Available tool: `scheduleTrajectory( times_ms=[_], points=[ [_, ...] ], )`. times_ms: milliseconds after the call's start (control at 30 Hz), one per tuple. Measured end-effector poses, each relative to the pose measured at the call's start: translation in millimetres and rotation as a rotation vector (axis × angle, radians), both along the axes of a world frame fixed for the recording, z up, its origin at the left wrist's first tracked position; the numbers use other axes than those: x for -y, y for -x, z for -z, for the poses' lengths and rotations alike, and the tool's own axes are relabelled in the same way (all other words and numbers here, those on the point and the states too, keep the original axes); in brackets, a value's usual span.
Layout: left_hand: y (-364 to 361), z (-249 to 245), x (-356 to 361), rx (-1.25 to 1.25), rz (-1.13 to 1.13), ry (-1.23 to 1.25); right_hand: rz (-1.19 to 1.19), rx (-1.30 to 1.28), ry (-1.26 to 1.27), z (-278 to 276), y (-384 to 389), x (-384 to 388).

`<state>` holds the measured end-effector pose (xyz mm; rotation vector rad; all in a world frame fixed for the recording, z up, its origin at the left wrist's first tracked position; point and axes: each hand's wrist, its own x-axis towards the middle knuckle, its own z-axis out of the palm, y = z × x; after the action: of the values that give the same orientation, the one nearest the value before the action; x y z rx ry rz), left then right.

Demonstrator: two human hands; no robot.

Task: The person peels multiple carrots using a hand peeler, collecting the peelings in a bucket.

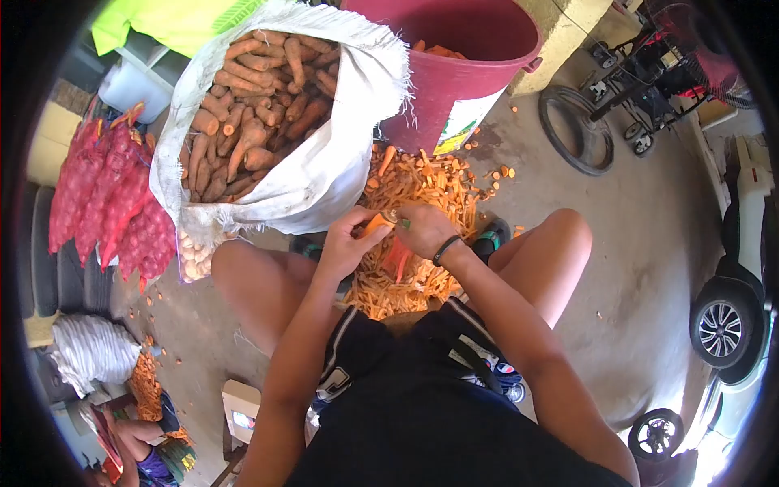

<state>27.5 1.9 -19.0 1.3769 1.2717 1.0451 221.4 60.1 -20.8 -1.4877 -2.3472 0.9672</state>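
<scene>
My left hand (350,242) is closed around an orange carrot (376,225), held over the floor between my knees. Close against the carrot's top end is my right hand (424,232), its fingers curled round a small tool with a green part (403,222), mostly hidden. A dark band circles my right wrist. Below both hands lies a wide heap of orange peelings (422,280). Ahead to the left, an open white sack (316,174) holds many unpeeled carrots (256,134).
A dark red bin (406,105) with carrots inside stands ahead. Red net bags (101,191) hang at the left. Another person (130,442) sits at the lower left beside more peelings. A loose tyre (576,130) and a car wheel (720,322) are at the right.
</scene>
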Motion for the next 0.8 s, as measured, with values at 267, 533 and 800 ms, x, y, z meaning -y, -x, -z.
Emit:
scheduleTrajectory(
  times_ms=[267,533,800],
  points=[
    [1.2,-16.4,12.5,0.174,0.003,0.073,-0.108,0.228,0.218,59.1,-18.5,-17.0],
    [1.8,-2.2,4.2,0.126,-0.070,0.396,0.006,-0.049,0.035,-21.3,-34.8,-0.8],
    [23.2,-50.7,-78.9,0.153,0.234,0.619,0.110,0.117,0.062,-37.8,-123.1,-38.4]
  ],
)
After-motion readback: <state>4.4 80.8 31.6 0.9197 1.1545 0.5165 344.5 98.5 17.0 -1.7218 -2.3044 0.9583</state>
